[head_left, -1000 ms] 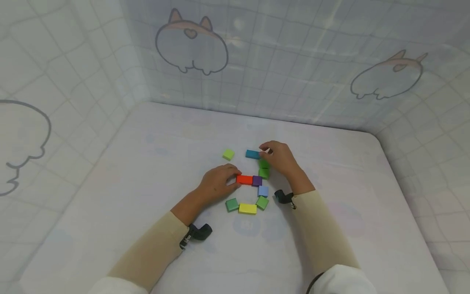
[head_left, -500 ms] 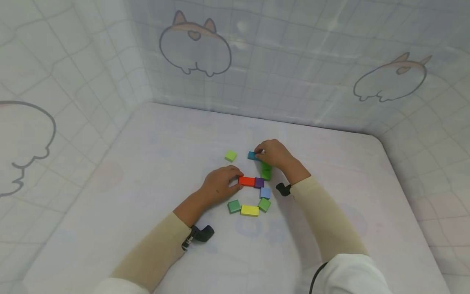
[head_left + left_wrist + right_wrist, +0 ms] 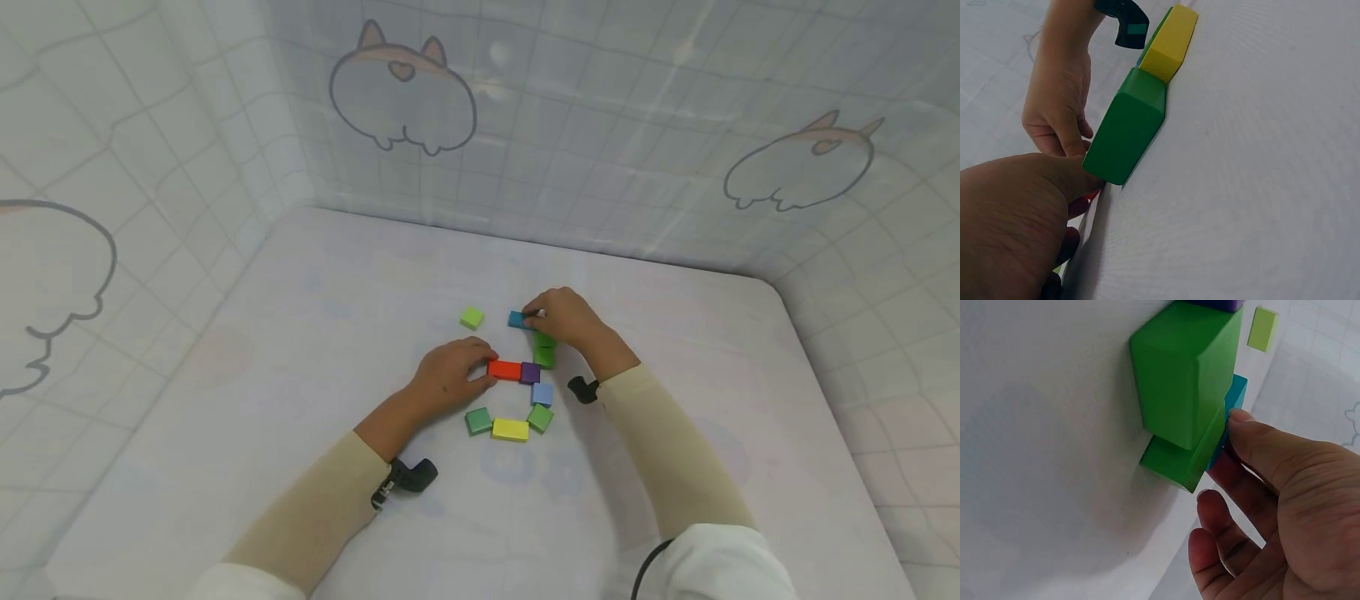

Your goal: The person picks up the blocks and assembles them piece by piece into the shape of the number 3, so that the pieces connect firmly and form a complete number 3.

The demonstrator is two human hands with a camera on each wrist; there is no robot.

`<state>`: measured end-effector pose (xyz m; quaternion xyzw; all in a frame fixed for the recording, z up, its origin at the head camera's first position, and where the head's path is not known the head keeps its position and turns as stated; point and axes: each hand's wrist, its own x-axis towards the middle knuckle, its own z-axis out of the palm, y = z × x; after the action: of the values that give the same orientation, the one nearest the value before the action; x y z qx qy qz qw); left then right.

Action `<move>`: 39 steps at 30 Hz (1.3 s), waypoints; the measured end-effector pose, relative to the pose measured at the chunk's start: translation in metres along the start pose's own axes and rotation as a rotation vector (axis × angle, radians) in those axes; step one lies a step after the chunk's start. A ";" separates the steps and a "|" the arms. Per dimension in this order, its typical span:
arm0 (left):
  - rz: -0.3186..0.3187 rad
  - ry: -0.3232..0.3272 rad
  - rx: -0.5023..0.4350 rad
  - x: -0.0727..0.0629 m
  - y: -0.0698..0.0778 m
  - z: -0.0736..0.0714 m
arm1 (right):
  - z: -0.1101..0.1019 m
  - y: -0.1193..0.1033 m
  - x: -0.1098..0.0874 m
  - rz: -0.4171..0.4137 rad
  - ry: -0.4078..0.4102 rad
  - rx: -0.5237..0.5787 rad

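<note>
My left hand (image 3: 450, 372) pinches the left end of a long red block (image 3: 505, 370) between thumb and fingers. A small purple block (image 3: 530, 372) touches that block's right end. Farther back, my right hand (image 3: 567, 318) pinches the teal-blue block (image 3: 517, 319), its thumb and a finger covering the right end. In the right wrist view, the teal-blue block (image 3: 1237, 392) lies against two green blocks (image 3: 1179, 369), partly behind them. The left wrist view shows a darker green block (image 3: 1129, 125) in front of my left fingers, hiding most of the red block.
A lime block (image 3: 472, 317) sits apart at the back left. Nearer lie a light blue block (image 3: 542, 394), a green block (image 3: 540, 418), a yellow block (image 3: 510, 430) and a darker green block (image 3: 478, 421) in a curve. Cloth walls (image 3: 570, 125) enclose the white surface.
My right hand has shifted a little left along the teal-blue block, covering more of its right end. My left hand stays at the red block. The head view has shifted slightly.
</note>
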<state>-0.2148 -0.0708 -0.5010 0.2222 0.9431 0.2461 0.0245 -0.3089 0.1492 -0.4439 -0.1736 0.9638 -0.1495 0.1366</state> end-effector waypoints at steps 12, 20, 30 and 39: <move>0.003 -0.007 0.002 0.001 -0.002 0.001 | 0.000 0.000 -0.002 -0.003 -0.009 0.020; -0.004 -0.010 0.008 0.000 -0.001 0.000 | 0.002 -0.001 -0.002 0.016 -0.013 0.023; -0.008 -0.019 0.006 0.000 0.000 -0.001 | 0.002 0.000 -0.004 0.015 -0.011 0.037; -0.006 -0.016 -0.003 0.000 -0.001 0.000 | 0.003 0.001 -0.007 0.033 -0.005 0.068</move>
<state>-0.2150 -0.0717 -0.5013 0.2213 0.9432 0.2454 0.0332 -0.3022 0.1515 -0.4451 -0.1535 0.9605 -0.1795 0.1473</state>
